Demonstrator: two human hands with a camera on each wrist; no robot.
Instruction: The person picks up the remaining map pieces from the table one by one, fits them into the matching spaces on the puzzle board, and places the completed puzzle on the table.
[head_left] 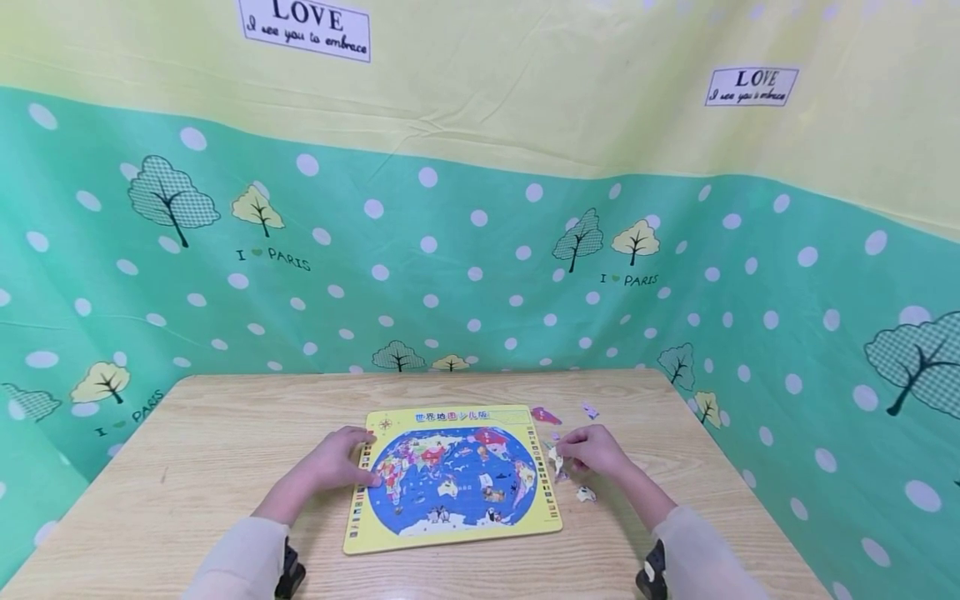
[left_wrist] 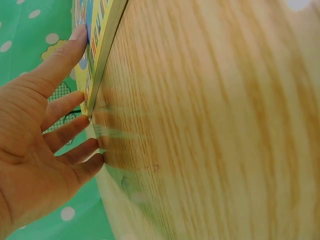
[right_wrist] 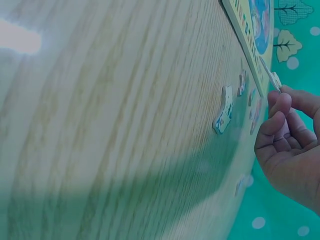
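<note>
A yellow-bordered world map puzzle board (head_left: 450, 546) lies on the table. At its left edge is my left hand (head_left: 339, 461), the thumb resting on the map side and the other fingers spread along the rim, as the left wrist view shows. Beyond the board's right edge, my right hand (head_left: 596, 452) pinches a thin, pale puzzle piece (right_wrist: 271, 76) between thumb and fingertips. That piece is held above the tabletop, tilted; its printed face is mostly hidden in the right wrist view. A white-topped puzzle piece (head_left: 587, 494) lies just below the right hand.
A red puzzle piece (head_left: 546, 415) lies by the board's upper right corner, with a small purple piece (head_left: 591, 411) farther right. The wooden table (head_left: 225, 467) meets a green dotted cloth (head_left: 427, 275) behind and at the sides.
</note>
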